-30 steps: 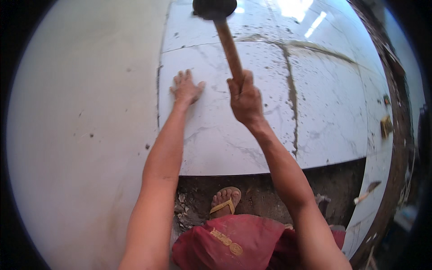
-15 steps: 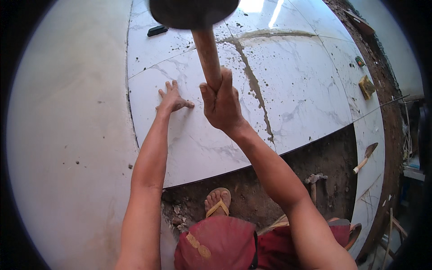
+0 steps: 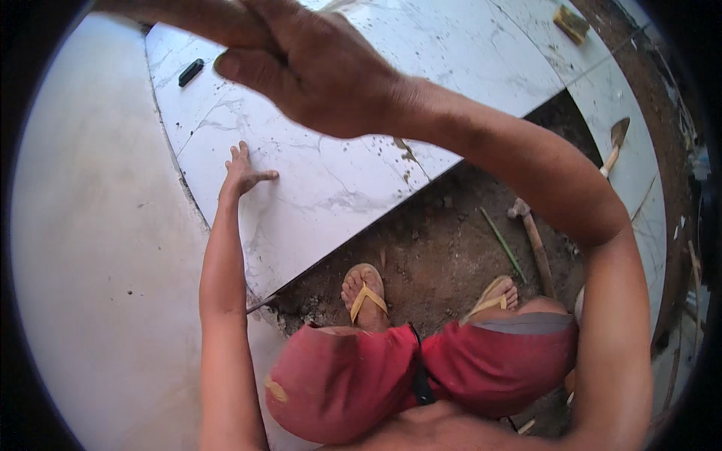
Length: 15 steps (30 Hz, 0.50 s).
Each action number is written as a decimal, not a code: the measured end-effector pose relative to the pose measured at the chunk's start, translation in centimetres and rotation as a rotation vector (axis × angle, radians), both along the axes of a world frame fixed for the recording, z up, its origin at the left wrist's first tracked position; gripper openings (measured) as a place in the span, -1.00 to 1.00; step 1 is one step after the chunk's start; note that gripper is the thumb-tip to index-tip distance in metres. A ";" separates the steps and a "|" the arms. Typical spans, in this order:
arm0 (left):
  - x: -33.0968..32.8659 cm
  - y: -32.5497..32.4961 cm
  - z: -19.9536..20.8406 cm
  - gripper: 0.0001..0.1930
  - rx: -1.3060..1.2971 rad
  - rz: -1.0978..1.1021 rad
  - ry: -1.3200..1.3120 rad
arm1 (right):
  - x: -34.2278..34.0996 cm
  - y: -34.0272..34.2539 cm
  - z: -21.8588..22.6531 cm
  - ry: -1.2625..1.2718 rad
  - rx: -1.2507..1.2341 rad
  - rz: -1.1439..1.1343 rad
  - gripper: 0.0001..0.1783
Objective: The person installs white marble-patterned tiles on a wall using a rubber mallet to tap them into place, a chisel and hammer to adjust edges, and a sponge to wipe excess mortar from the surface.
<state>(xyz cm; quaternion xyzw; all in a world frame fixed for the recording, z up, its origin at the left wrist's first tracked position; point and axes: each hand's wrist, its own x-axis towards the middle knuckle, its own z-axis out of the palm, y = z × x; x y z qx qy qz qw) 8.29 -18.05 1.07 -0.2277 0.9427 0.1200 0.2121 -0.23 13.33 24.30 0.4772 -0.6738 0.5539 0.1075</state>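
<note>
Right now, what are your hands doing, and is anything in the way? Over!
Right hand gripping wooden handle, its far end out of view. Left hand spread on veined white tile. Small black object ahead, apart from left hand.

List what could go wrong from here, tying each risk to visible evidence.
The right hand holds a wooden handle raised; a stray swing might hit the left hand, resting on the marbled white tile. The flip-flops leave toes bare, so a dropped tool could injure them. The hammer near the right foot might trip the person.
</note>
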 end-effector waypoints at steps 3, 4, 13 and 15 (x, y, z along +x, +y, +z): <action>1.5 1.7 0.8 0.37 0.006 -0.061 -0.034 | 3.3 3.3 -5.4 -0.005 -0.075 -0.015 -0.63; 1.9 1.0 0.5 0.36 0.005 -0.064 -0.005 | 5.2 5.5 -7.7 -0.219 0.129 0.059 -0.63; 2.6 1.6 0.6 0.28 -0.095 -0.118 -0.035 | 13.9 10.4 -11.7 -0.597 0.257 0.136 -0.64; 2.6 0.1 0.0 0.25 0.007 -0.107 -0.008 | 14.0 10.9 -14.9 -0.655 0.401 0.107 -0.65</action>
